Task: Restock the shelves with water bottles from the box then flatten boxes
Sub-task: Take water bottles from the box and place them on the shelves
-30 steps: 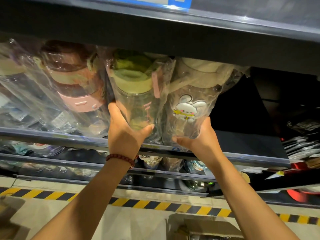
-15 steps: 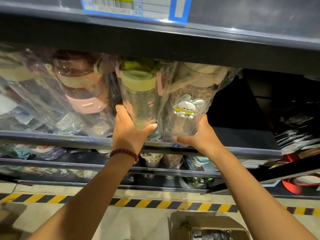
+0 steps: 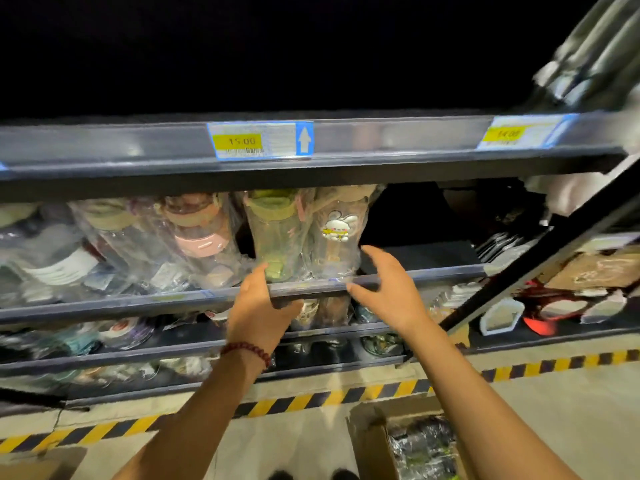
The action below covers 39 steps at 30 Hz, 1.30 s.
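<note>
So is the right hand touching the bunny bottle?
Apart. The head view shows the right hand open below and beside the bunny bottle, with dark shelf visible between fingers and plastic.

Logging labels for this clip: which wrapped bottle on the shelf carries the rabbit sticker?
The bottle with the beige lid, last on the right of the row, just above the right hand. Its neighbour, the green-lidded bottle, shows no rabbit.

yellow price tags (image 3: 242, 141) on shelf edge; striped floor tape (image 3: 304, 401)
</note>
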Available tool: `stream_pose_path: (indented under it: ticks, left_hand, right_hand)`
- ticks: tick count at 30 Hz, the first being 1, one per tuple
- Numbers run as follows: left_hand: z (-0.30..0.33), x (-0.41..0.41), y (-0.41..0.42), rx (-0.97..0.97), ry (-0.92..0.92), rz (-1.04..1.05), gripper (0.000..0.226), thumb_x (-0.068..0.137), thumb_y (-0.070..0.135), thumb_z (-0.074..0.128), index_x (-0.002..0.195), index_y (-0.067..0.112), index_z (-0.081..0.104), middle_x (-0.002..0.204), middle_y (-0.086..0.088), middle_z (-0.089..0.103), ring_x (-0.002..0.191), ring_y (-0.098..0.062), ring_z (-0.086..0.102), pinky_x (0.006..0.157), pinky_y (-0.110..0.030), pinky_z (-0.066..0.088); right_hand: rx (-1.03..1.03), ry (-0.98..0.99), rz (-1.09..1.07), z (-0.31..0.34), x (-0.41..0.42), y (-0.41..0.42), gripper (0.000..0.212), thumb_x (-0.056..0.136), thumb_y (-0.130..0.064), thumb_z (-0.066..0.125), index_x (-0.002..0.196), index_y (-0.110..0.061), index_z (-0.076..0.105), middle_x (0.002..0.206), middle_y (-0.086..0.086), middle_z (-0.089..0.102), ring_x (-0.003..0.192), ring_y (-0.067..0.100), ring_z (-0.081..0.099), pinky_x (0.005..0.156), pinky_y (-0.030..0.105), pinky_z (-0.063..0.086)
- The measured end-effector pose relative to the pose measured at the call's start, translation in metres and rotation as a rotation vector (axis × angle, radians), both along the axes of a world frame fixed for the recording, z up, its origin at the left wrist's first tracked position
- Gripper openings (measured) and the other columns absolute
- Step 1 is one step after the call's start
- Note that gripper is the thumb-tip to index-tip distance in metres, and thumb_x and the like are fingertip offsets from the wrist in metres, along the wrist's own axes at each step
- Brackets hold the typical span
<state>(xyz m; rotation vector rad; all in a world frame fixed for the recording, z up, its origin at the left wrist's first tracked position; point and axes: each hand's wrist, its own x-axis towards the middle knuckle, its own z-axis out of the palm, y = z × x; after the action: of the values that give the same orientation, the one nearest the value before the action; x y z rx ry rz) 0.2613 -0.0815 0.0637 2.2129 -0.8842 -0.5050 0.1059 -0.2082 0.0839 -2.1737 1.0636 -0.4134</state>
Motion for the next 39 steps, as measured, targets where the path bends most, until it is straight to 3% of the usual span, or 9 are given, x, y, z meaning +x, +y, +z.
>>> stream_pose_path:
  ticks: [5,7,11,14,18,25,30,35,39]
  left_hand:
    - [0.021,-0.049,0.025,0.112,-0.27,-0.32,0.073,0.075,0.037,0.075,0.138,0.018,0.043,0.136,-0.001,0.05,0.122,-0.019,0.05,0.1,-0.029,0.042]
    - [0.027,-0.069,0.032,0.156,-0.381,-0.473,0.073,0.073,0.041,0.076,0.135,0.021,0.044,0.134,0.001,0.05,0.12,-0.019,0.052,0.099,-0.03,0.045]
    - [0.018,-0.11,0.041,0.198,-0.555,-0.75,0.083,0.048,0.047,0.088,0.119,0.017,0.059,0.117,-0.003,0.062,0.102,-0.023,0.065,0.079,-0.032,0.056]
    - [0.021,-0.149,0.042,0.229,-0.554,-0.91,0.075,0.065,0.05,0.079,0.128,0.017,0.055,0.131,-0.002,0.052,0.115,-0.022,0.057,0.089,-0.031,0.051]
    - [0.01,-0.197,0.035,0.312,-0.531,-1.177,0.068,0.093,0.046,0.049,0.147,0.021,0.017,0.154,0.0,0.016,0.14,-0.02,0.021,0.112,-0.031,0.028]
    - [-0.017,-0.282,0.025,0.298,-0.583,-1.416,0.07,0.091,0.049,0.05,0.146,0.024,0.015,0.153,0.001,0.018,0.14,-0.019,0.019,0.114,-0.033,0.024]
    - [-0.032,-0.322,0.016,0.364,-0.545,-1.54,0.069,0.09,0.049,0.05,0.147,0.026,0.018,0.154,0.002,0.016,0.14,-0.019,0.019,0.113,-0.032,0.023]
    - [-0.045,-0.343,-0.006,0.396,-0.531,-1.613,0.07,0.091,0.049,0.048,0.149,0.024,0.017,0.155,0.003,0.017,0.141,-0.018,0.019,0.115,-0.029,0.02]
    - [-0.065,-0.356,-0.031,0.427,-0.509,-1.651,0.07,0.088,0.047,0.053,0.147,0.025,0.022,0.154,0.004,0.022,0.14,-0.015,0.023,0.113,-0.028,0.023]
  right_hand:
    - [-0.156,0.21,-0.048,0.008,-0.056,0.057,0.042,0.088,-0.026,0.059,0.127,-0.018,0.046,0.123,0.004,0.052,0.115,0.026,0.048,0.086,0.032,0.038]
    - [-0.195,0.267,-0.083,0.004,-0.082,0.083,0.048,0.08,-0.022,0.066,0.125,-0.015,0.05,0.121,0.004,0.055,0.112,0.027,0.053,0.088,0.034,0.045]
    - [-0.215,0.281,-0.206,-0.013,-0.142,0.133,0.065,0.057,-0.011,0.078,0.119,-0.014,0.057,0.116,0.007,0.063,0.102,0.031,0.063,0.084,0.04,0.054]
    - [-0.203,0.375,-0.31,-0.017,-0.181,0.164,0.06,0.051,-0.021,0.078,0.109,-0.017,0.062,0.107,0.006,0.066,0.092,0.028,0.066,0.074,0.037,0.056]
    - [-0.134,0.526,-0.456,-0.028,-0.229,0.191,0.065,0.042,-0.037,0.083,0.103,-0.021,0.068,0.105,0.001,0.068,0.092,0.022,0.068,0.072,0.034,0.058]
    - [0.006,0.581,-0.665,-0.048,-0.295,0.211,0.08,0.039,-0.037,0.081,0.117,-0.022,0.064,0.108,0.002,0.066,0.098,0.025,0.065,0.078,0.043,0.057]
    - [0.056,0.527,-0.8,-0.058,-0.327,0.226,0.067,0.053,-0.027,0.074,0.119,-0.021,0.06,0.118,0.002,0.063,0.104,0.026,0.062,0.084,0.042,0.054]
    - [0.137,0.485,-0.909,-0.072,-0.339,0.226,0.061,0.053,-0.022,0.072,0.113,-0.016,0.063,0.097,0.002,0.065,0.086,0.023,0.065,0.073,0.038,0.057]
    - [0.175,0.457,-0.966,-0.095,-0.343,0.21,0.058,0.056,-0.021,0.076,0.111,-0.01,0.063,0.098,0.007,0.065,0.086,0.026,0.065,0.073,0.04,0.057]
